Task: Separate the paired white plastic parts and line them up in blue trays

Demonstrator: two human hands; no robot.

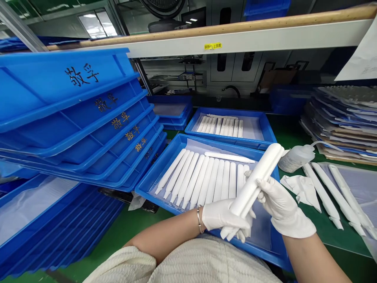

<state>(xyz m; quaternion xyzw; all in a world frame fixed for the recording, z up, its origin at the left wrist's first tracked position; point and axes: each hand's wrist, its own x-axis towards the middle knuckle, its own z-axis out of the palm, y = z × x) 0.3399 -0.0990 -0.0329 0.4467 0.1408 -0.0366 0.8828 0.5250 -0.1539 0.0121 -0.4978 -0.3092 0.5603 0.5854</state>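
Both my hands wear white gloves and grip long white plastic pieces [255,179], at least two held side by side and tilted. My left hand [226,217] is closed round their lower end, where tapered tips stick out below the fingers. Higher up, my right hand [279,204] pinches the pieces between thumb and fingers. Beneath them stands a blue tray [160,196] lined with a pale sheet. In it lies a row of similar white pieces [194,177], narrow ends toward me, with another piece [229,157] crosswise behind the row.
Tall stacks of blue trays [67,106] rise at the left. Behind the near tray is another blue tray [265,131] with smaller white parts. At the right are a squeeze bottle [297,158], a crumpled white cloth [302,188], several white pieces [338,196] and stacked papers [347,122]. A shelf beam [250,37] spans above.
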